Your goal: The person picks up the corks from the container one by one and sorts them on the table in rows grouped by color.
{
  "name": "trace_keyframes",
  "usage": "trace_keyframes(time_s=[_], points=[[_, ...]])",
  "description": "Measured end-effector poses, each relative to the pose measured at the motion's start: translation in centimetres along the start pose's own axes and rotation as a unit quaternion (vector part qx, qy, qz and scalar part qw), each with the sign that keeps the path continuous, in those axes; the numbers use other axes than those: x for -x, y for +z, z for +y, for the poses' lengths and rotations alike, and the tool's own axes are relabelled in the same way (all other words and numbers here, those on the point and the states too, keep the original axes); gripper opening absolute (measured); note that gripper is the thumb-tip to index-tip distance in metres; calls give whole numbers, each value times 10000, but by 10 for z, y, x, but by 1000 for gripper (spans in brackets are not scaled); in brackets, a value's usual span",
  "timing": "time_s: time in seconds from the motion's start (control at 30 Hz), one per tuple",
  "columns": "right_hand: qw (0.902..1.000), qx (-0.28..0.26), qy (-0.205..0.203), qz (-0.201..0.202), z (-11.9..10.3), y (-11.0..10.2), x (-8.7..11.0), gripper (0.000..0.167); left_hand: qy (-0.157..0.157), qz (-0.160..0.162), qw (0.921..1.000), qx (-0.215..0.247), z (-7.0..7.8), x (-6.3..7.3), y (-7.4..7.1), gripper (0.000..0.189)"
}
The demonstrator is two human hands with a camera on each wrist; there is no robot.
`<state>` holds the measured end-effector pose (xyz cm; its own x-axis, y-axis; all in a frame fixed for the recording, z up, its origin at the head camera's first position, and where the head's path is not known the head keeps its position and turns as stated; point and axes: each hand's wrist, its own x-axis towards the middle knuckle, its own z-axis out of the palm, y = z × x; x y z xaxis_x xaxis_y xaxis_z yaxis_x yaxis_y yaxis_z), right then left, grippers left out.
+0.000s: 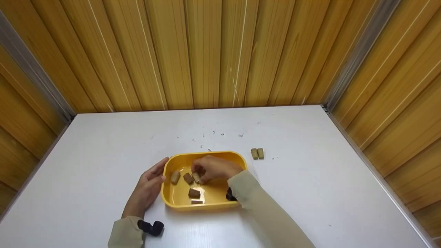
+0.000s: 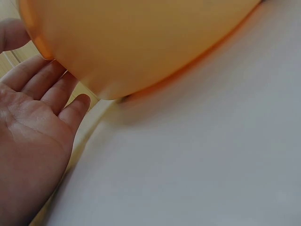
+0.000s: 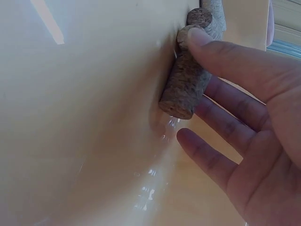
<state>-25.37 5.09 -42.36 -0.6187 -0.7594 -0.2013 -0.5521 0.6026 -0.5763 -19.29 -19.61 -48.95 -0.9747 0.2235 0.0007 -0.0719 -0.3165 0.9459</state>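
Note:
A yellow plastic tray [image 1: 224, 205] with rounded corners sits on the white table. My left hand [image 1: 150, 187] touches its left side from outside, with fairly straight fingers seen along the wall in the left wrist view. Inside the tray, my right hand [image 1: 214, 168] pinches a light cork [image 1: 195, 177] between thumb and fingers. A brown cork [image 1: 188, 178] lies right beside that one. Farther left is another light cork [image 1: 175, 177]. Toward the near wall lies a dark brown cork [image 1: 194, 193], and the rim partly hides one more brown cork [image 1: 196, 202].
Two greenish-tan corks [image 1: 257, 153] stand side by side on the table, right of the tray. Small dark crumbs [image 1: 222, 134] are scattered beyond the tray. Wood-patterned panels [image 1: 203, 55] wall the table [image 1: 310, 193] at the back and both sides.

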Motion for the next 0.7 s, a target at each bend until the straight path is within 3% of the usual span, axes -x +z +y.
trace_keyframes(time_s=[0.7], points=[[9987, -407, 280, -84, 1, -8, 6, 38, 59, -117, 9999, -19, -1, 1, -1, 61]])
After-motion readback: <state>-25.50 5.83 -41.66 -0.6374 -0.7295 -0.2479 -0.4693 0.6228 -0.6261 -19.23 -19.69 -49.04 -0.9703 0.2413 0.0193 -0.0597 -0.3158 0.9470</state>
